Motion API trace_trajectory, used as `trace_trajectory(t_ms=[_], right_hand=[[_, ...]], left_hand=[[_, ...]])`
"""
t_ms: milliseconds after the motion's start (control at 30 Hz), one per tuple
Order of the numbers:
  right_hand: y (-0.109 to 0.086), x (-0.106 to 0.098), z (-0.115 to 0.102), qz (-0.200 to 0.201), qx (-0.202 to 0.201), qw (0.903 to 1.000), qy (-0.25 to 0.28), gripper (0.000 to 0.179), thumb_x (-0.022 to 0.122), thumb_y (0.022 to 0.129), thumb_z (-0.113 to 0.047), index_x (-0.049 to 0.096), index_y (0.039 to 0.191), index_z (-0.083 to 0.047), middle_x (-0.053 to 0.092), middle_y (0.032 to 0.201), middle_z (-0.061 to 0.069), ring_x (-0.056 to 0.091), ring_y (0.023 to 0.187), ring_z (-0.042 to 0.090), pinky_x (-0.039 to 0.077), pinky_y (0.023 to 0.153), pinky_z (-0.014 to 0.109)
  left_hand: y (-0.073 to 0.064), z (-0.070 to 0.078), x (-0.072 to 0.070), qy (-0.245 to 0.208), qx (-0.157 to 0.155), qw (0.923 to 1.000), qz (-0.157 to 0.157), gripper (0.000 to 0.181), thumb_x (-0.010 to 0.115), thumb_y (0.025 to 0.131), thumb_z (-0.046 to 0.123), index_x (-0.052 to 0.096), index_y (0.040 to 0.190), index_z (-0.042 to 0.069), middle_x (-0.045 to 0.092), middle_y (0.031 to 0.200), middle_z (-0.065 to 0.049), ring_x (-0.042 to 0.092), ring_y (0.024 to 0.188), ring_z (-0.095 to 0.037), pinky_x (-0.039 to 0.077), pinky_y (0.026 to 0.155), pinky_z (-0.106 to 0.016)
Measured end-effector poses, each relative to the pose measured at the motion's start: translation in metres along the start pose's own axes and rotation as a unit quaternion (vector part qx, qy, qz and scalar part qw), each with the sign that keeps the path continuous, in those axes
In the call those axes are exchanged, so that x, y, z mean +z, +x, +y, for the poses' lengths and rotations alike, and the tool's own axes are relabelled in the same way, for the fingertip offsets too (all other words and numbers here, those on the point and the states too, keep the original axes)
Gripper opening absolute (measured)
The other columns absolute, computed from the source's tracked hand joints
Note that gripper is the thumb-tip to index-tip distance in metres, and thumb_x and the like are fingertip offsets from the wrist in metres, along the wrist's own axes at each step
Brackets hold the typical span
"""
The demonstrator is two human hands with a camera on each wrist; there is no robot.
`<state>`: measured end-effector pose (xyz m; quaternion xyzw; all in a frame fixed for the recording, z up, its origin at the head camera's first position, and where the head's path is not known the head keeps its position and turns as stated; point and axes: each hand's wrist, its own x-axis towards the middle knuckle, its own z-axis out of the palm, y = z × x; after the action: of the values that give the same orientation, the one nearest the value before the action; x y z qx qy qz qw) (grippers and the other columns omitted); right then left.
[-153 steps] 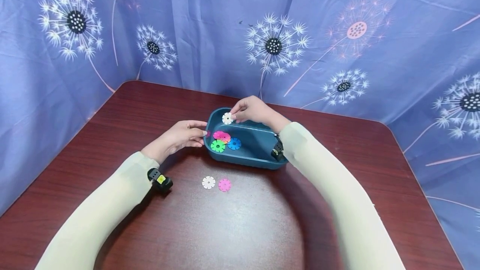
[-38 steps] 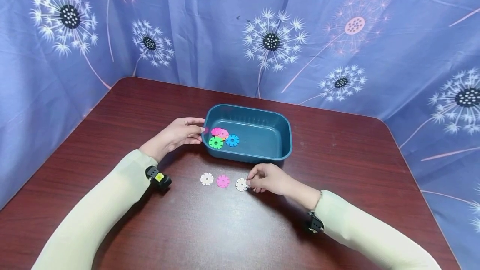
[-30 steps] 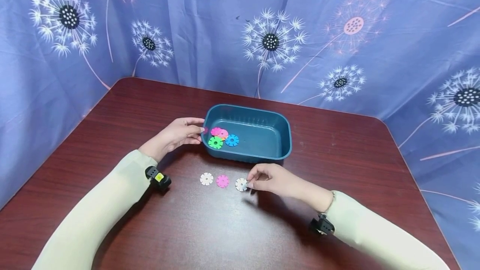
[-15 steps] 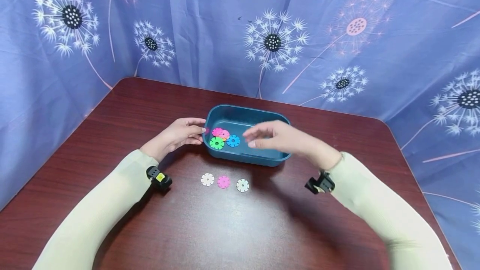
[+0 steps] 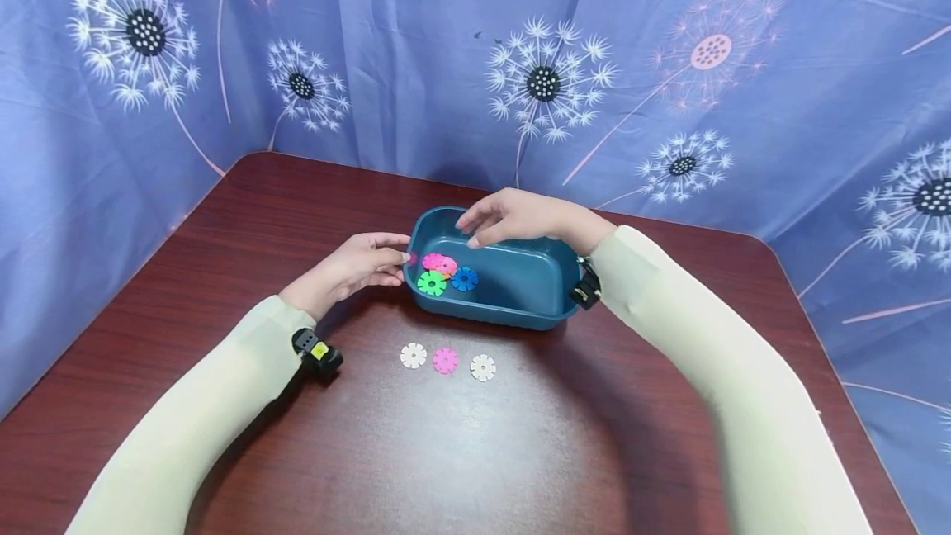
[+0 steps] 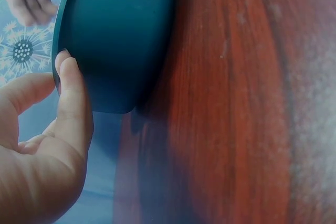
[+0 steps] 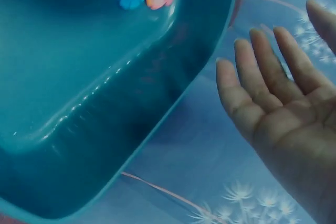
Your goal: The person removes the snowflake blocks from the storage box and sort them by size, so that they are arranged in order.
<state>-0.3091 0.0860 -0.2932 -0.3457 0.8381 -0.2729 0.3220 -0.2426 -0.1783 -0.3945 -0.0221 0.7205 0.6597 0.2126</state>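
Observation:
A dark teal plastic tub [image 5: 505, 314] stands on the table. Its left rim is held by my left hand [image 5: 360, 264], thumb and finger on either side of the wall [image 6: 113, 40] in the left wrist view. Inside, at the left end, lie notched plastic discs: a green disc [image 5: 432, 283], a blue disc [image 5: 465, 279] and overlapping pink discs [image 5: 444, 266]. My right hand [image 5: 520, 215] hovers over the tub's back part, fingers spread and holding nothing. In front of the tub a white disc [image 5: 413, 356], a pink disc [image 5: 446, 361] and another white disc [image 5: 483, 367] lie in a row.
The brown wooden table [image 5: 416, 452] reaches back to a blue dandelion-print cloth [image 5: 431, 64], which hangs behind and on both sides. A small black camera [image 5: 319, 355] is worn on the left wrist, another camera [image 5: 585, 287] on the right.
My right hand brought a white disc out of the tub, set it at the right end of the row, let go and moved back over the tub. The left hand stays at the rim.

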Motion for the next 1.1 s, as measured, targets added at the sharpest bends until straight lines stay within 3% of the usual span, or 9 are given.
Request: trace_trajectory(t_ms=[300,567,867,1100], right_hand=[[0.044,-0.003,0.014,-0.038,0.025,0.9989,-0.009,0.056,0.066,0.097,-0.019,0.051,0.148,-0.001,0.055,0.15,0.02,0.057,0.136,0.032,0.05,0.115,0.046],[0.072,0.007,0.025,-0.035,0.041,0.9983,-0.021,0.053,0.068,0.097,-0.023,0.055,0.146,-0.007,0.058,0.147,0.015,0.059,0.132,0.029,0.052,0.113,0.044],[0.087,0.026,0.037,-0.042,0.047,0.9974,-0.034,0.049,0.066,0.097,-0.016,0.057,0.144,-0.006,0.06,0.146,0.015,0.059,0.132,0.029,0.051,0.114,0.044],[0.094,0.037,0.041,-0.012,0.036,0.9982,-0.047,0.045,0.067,0.098,-0.013,0.06,0.14,-0.003,0.064,0.14,0.017,0.061,0.126,0.029,0.053,0.112,0.04]], left_hand=[[-0.001,0.002,0.0,0.002,0.001,1.0,-0.004,0.057,0.057,0.1,0.007,0.04,0.153,-0.005,0.068,0.082,0.004,0.064,0.069,-0.006,0.062,0.07,-0.017],[0.001,0.002,-0.003,0.002,-0.004,1.0,0.001,0.055,0.057,0.101,0.007,0.041,0.152,-0.004,0.069,0.086,0.003,0.065,0.07,-0.007,0.062,0.069,-0.018],[0.001,0.003,-0.002,0.004,-0.013,0.9999,-0.003,0.054,0.057,0.102,0.008,0.041,0.152,-0.004,0.069,0.09,-0.001,0.065,0.07,-0.007,0.062,0.069,-0.017],[0.001,0.002,-0.002,0.001,-0.018,0.9998,-0.001,0.054,0.057,0.102,0.008,0.042,0.152,-0.002,0.068,0.091,-0.002,0.065,0.07,-0.007,0.062,0.069,-0.018]])
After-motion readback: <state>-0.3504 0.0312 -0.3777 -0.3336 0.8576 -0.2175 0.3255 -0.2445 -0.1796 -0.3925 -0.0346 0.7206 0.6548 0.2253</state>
